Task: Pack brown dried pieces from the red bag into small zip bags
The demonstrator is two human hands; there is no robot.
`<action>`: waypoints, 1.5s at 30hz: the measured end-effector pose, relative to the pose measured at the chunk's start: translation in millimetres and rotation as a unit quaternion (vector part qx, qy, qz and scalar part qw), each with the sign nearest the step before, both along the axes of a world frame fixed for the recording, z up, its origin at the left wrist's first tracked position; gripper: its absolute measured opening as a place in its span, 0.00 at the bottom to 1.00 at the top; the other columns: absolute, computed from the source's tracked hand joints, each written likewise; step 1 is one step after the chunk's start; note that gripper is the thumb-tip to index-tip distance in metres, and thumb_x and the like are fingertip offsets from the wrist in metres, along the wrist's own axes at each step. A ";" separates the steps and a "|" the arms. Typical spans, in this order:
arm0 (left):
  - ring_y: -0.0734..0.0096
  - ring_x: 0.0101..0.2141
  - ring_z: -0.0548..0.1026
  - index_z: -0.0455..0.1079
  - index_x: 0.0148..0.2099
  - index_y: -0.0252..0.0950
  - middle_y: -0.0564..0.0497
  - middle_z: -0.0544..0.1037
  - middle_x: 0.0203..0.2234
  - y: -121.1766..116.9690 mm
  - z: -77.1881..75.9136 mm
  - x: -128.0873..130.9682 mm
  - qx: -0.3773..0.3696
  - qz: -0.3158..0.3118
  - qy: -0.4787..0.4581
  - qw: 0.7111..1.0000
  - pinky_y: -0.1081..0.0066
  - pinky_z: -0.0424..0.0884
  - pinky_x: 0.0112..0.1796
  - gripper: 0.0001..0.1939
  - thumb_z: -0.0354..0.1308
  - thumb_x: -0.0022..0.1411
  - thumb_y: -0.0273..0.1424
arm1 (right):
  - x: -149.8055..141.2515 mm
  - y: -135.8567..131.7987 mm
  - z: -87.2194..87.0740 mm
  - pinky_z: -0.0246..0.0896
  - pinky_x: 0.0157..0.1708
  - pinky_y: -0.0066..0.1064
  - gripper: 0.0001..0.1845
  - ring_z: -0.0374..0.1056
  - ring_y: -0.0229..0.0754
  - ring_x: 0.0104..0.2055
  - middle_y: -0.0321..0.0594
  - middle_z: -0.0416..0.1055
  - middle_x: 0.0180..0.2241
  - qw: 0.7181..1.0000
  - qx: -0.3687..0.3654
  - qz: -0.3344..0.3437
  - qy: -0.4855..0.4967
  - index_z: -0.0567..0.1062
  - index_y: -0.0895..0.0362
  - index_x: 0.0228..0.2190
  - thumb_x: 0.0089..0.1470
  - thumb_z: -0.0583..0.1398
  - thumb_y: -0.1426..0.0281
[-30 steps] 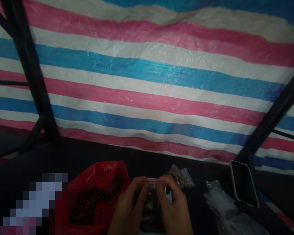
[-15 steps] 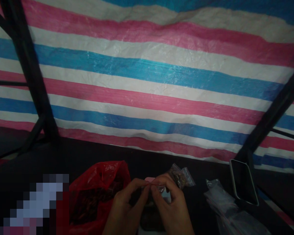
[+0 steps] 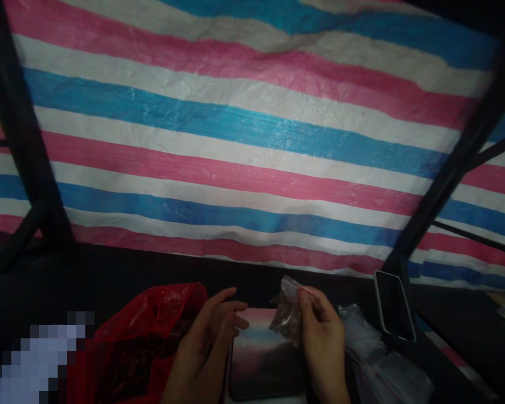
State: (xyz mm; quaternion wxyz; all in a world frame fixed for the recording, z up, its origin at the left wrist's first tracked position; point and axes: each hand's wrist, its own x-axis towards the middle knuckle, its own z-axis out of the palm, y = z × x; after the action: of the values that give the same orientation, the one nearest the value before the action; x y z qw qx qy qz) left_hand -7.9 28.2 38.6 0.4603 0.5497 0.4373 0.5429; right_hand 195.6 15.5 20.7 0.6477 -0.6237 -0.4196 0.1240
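two hands (image 3: 204, 353) (image 3: 322, 342), one phone (image 3: 393, 306), three plastic bags (image 3: 147, 331) (image 3: 288, 314) (image 3: 379, 359)

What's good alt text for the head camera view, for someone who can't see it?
A person's right hand pinches a small clear zip bag of something brown above a glossy dark panel, while the open left hand is held beside it. A red plastic bag lies to the left, a phone and clear plastic bags to the right, before a pink, white and blue striped tarp.

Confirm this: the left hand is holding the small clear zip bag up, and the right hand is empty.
Not right. The head view shows the right hand holding the zip bag up, and the left hand empty.
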 end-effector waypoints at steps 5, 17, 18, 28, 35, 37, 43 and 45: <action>0.65 0.35 0.85 0.76 0.48 0.41 0.49 0.85 0.34 6.0 0.7 -15.9 0.066 0.065 0.067 0.993 0.73 0.81 0.37 0.23 0.53 0.65 0.52 | 58.7 10.7 -26.9 0.70 0.48 0.49 0.33 0.77 0.63 0.48 0.56 0.82 0.41 0.989 -0.044 -0.130 -0.059 0.79 0.57 0.41 0.52 0.59 0.41; 0.57 0.41 0.83 0.77 0.42 0.48 0.55 0.85 0.38 6.1 -5.0 -60.9 0.086 0.219 0.157 0.959 0.61 0.81 0.45 0.12 0.54 0.65 0.43 | 50.0 14.4 -43.9 0.67 0.40 0.44 0.17 0.75 0.57 0.37 0.49 0.78 0.34 0.969 -0.086 -0.139 -0.186 0.75 0.51 0.31 0.61 0.55 0.53; 0.55 0.42 0.83 0.77 0.43 0.47 0.55 0.85 0.40 9.5 -1.4 -69.5 0.071 0.239 0.175 0.952 0.58 0.81 0.47 0.12 0.53 0.66 0.43 | 50.7 14.3 -41.2 0.67 0.41 0.45 0.18 0.75 0.57 0.37 0.50 0.78 0.33 0.970 -0.086 -0.130 -0.189 0.76 0.51 0.30 0.61 0.55 0.53; 0.45 0.53 0.80 0.77 0.55 0.38 0.38 0.83 0.52 59.7 -25.1 -133.0 0.104 0.097 0.394 0.908 0.46 0.71 0.58 0.24 0.50 0.63 0.39 | -79.1 -8.5 7.4 0.63 0.57 0.41 0.11 0.74 0.51 0.53 0.38 0.82 0.50 0.923 -0.008 0.208 -0.325 0.82 0.44 0.47 0.64 0.64 0.62; 0.53 0.41 0.84 0.75 0.45 0.42 0.44 0.86 0.40 48.7 -3.5 -137.1 0.053 0.204 0.301 0.930 0.59 0.77 0.45 0.15 0.49 0.65 0.38 | -129.3 -2.9 -6.6 0.57 0.57 0.45 0.15 0.72 0.51 0.50 0.37 0.83 0.42 0.839 -0.003 0.269 -0.473 0.83 0.44 0.43 0.57 0.67 0.74; 0.55 0.34 0.84 0.73 0.43 0.43 0.47 0.86 0.35 44.9 2.5 -141.9 0.030 0.242 0.273 0.931 0.63 0.77 0.36 0.13 0.49 0.66 0.39 | -114.3 -2.2 0.7 0.55 0.57 0.47 0.21 0.70 0.52 0.50 0.37 0.82 0.41 0.864 0.004 0.207 -0.460 0.83 0.45 0.38 0.53 0.63 0.83; 0.55 0.28 0.82 0.72 0.39 0.42 0.47 0.81 0.27 45.4 1.7 -149.6 -0.011 0.244 0.253 0.936 0.63 0.76 0.30 0.11 0.51 0.58 0.36 | -92.8 -5.8 10.9 0.56 0.58 0.50 0.28 0.68 0.56 0.57 0.35 0.82 0.48 0.868 0.005 0.189 -0.460 0.83 0.43 0.37 0.45 0.58 0.86; 0.47 0.38 0.82 0.74 0.48 0.36 0.40 0.80 0.38 43.9 3.3 -147.8 -0.001 0.271 0.259 0.927 0.53 0.79 0.41 0.21 0.53 0.55 0.38 | -98.8 -7.2 9.9 0.56 0.61 0.49 0.30 0.67 0.55 0.61 0.32 0.81 0.52 0.851 0.002 0.244 -0.466 0.83 0.42 0.39 0.43 0.58 0.86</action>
State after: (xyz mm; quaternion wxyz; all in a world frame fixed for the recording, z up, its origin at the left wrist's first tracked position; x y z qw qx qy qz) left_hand -155.7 72.1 42.0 0.1672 0.5314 0.6741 0.4850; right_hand 96.8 8.3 30.6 0.3264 -0.4845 -0.8112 -0.0277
